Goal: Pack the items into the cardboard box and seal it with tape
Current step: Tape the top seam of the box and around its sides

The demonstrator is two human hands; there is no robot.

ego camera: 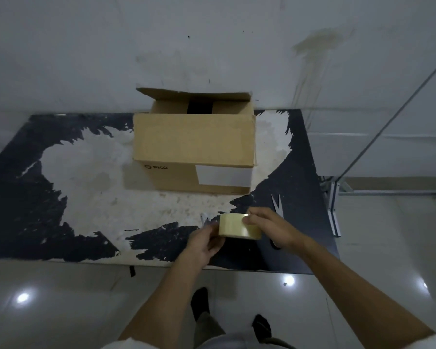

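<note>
**Two hands on the tape roll, box waiting half-closed**

Two hands meet over the near edge of the table (15,197), both on a roll of pale, translucent packing tape (234,226) held just above the surface. The left hand (205,241) cups the roll from the left side and below, fingers curled against it. The right hand (271,229) grasps it from the right, its thumb and fingertips pinching at the top rim of the roll. Whether a free end of tape is lifted cannot be told.

The cardboard box (194,139) stands farther back on the table, against the wall (86,46), well apart from the hands. Its near top flap lies folded down over the opening, while the far flap stands up and leans toward the wall, leaving a dark gap between them. The front face carries a small printed logo at the left and a white label (223,175) at the right. What is inside the box cannot be seen.

A pair of scissors (277,204) lies on the table just beyond the right hand, blades pointing away; its handles are hidden behind that hand. The tabletop is dark, with a large worn, whitish patch across its middle. Below the table edge, the person's feet stand on a glossy tiled floor (61,311).
</note>
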